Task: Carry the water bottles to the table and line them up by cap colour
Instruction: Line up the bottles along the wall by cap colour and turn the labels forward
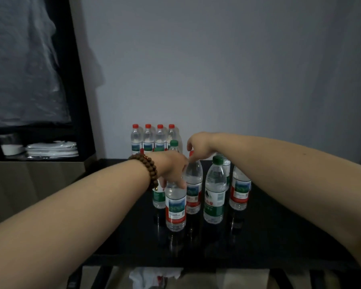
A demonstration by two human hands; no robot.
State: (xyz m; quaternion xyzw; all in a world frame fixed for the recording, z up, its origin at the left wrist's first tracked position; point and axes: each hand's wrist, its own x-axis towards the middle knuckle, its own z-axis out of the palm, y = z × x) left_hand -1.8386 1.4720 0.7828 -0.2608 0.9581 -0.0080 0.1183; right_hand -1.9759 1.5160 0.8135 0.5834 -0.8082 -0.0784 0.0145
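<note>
Sorting bottles by cap colour on the counter (279, 236).
Left hand (171, 170) grips a red-labelled bottle (175, 205) at its neck; right hand (198, 147) pinches the red cap (191, 153) of a neighbouring bottle, presumably to regroup them.

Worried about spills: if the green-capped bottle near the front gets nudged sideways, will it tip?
Probably it tips rather than slides: the green-capped bottle is tall and narrow. It looks full, so likely heavy. Falling, it could knock the red-labelled bottle close beside it.

Table (269, 236) top was black, glossy, mirrored bottles. Bottles (175, 203) were clear smooth plastic, paper-look labels. Bracelet (149, 171) at 9 o'clock of bottles: brown wooden beads. Wall (238, 69) was matt.
</note>
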